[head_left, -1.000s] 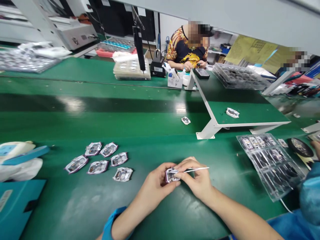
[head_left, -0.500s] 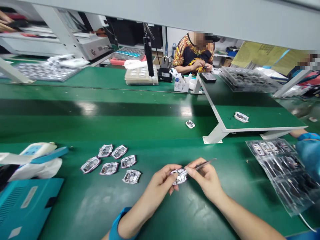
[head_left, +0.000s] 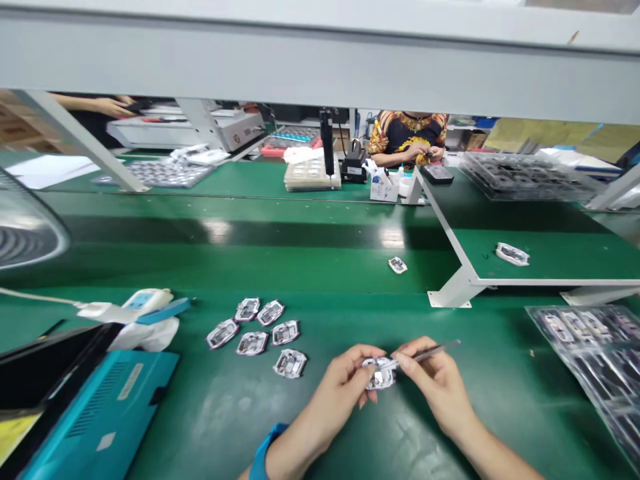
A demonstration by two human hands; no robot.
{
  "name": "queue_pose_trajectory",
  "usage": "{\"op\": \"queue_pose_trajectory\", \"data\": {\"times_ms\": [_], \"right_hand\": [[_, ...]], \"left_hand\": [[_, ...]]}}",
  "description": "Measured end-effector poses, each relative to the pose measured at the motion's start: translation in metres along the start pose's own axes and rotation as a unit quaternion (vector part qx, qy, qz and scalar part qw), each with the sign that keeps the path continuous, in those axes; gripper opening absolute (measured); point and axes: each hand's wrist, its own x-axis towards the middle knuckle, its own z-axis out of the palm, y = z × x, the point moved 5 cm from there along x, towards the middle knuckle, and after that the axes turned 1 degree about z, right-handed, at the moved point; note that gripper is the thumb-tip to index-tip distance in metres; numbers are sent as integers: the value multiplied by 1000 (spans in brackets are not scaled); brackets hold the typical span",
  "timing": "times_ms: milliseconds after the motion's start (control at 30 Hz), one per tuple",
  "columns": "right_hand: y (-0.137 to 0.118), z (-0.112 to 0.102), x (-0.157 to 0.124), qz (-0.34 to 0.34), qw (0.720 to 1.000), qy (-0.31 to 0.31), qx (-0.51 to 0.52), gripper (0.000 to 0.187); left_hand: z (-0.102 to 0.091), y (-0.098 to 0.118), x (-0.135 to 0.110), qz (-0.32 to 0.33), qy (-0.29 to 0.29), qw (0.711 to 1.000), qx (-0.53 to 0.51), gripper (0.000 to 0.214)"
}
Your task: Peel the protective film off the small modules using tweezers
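Observation:
My left hand (head_left: 345, 380) pinches a small silver-and-white part (head_left: 379, 373) just above the green mat. My right hand (head_left: 435, 380) grips metal tweezers (head_left: 425, 353) whose tips touch the top of that part. Both hands meet at the lower middle of the view. To the left of my hands, several similar parts (head_left: 260, 330) lie in a loose cluster on the mat.
A teal device (head_left: 95, 420) and a white handheld tool (head_left: 135, 307) sit at the lower left. A clear tray of parts (head_left: 595, 347) lies at the right. A white-framed raised shelf (head_left: 470, 283) holds one part (head_left: 511, 253); another part (head_left: 397, 265) lies on the belt. A person works across the belt.
The view has tilted up and shifted right. My hands stay together on the part, with the tweezers turned slightly; the sleeve at the right edge is gone from view.

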Motion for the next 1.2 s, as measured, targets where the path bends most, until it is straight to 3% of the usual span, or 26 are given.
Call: {"op": "queue_pose_trajectory", "data": {"times_ms": [233,367,600,800,933,1033,1200], "right_hand": [[6,-1,-1,26,1000,-12,8,26],[5,-6,-2,-29,999,13,-3,18],[-5,-2,-4,-114,993,-13,-30,3],[-17,5,-9,-199,978,-44,-47,10],[-10,0,-5,-130,991,-16,-25,2],[-5,-5,-2,-68,997,24,0,11],[-3,-2,0,-26,1000,14,10,18]], "left_hand": [[3,1,-3,-19,11,998,-50,25],[4,0,-5,-45,1,995,-93,23],[5,-2,-6,-78,-2,986,-150,29],[6,3,-6,-65,-2,985,-158,36],[5,2,-4,-29,-7,994,-108,38],[4,0,-1,6,-8,998,-55,34],[4,-2,0,75,-15,997,26,25]]}}
